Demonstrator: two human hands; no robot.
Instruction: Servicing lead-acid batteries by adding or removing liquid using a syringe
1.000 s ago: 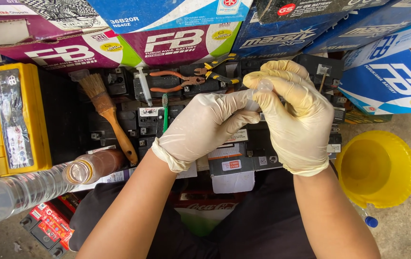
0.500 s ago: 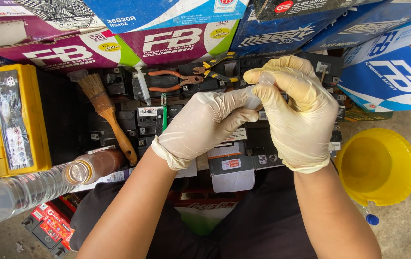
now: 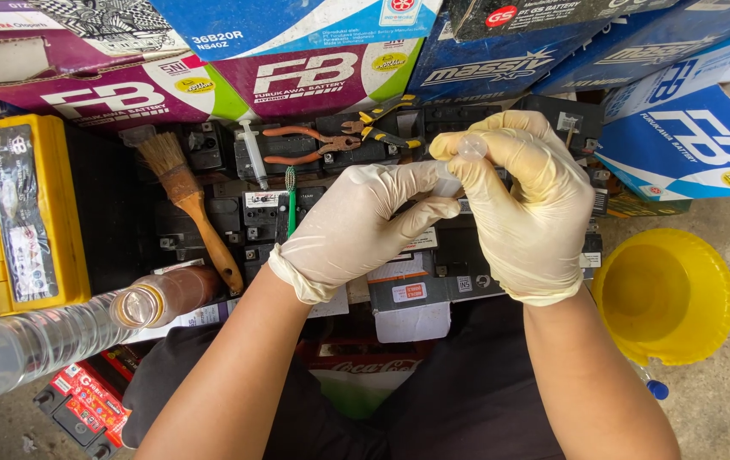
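1. Small clear plastic piece [image 3: 467, 153] pinched between both gloved hands, held above the black batteries [image 3: 314, 213]; left hand [image 3: 356, 226] closed on its lower end, right hand [image 3: 527, 200] closed round its top.
2. Judged midway: piece still in both grips, not yet set down or fitted anywhere.
3. Lying untouched on the batteries: paintbrush [image 3: 190, 204], syringe [image 3: 254, 153], green toothbrush [image 3: 291, 200], orange-handled pliers [image 3: 309, 145].
4. Clear bottle [image 3: 49, 336] lying at lower left; yellow tub [image 3: 663, 294] standing at right on the floor.
5. Cartons stacked behind: purple-and-green box [image 3: 297, 81] centre, blue boxes [image 3: 689, 140] right, with white lettering and round yellow stickers.
6. Yellow battery [image 3: 15, 213] at left, long dark label on top.
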